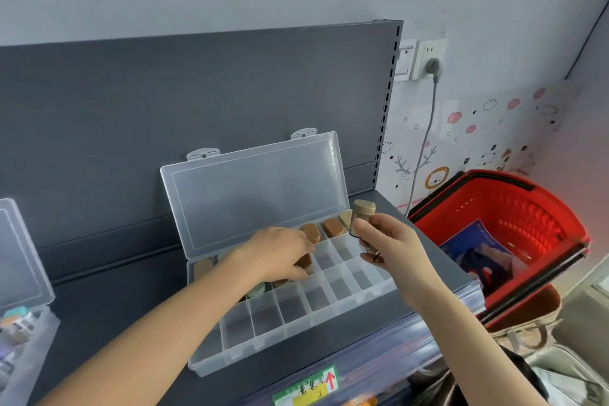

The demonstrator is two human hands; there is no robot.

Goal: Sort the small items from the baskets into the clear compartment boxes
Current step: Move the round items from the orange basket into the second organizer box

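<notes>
Grey shelf point(108, 313): clear compartment box point(230, 356), lid up, near right front corner. Left hand point(280, 252) grips brown piece point(304, 262) in it; right hand point(392, 247) pinches tan-capped vial point(362, 212). Red basket point(534, 194) beyond right edge.

Down on the near front edge of the shelf point(99, 306) sits a green and yellow label point(304, 387): handwritten Chinese characters, too smeared to read for sure, with a "2" under them. Just right of it, a red arrow point(331, 380) points up. Over in the red basket point(527, 208), the blue packet point(474, 241) carries print too blurred to read.
</notes>
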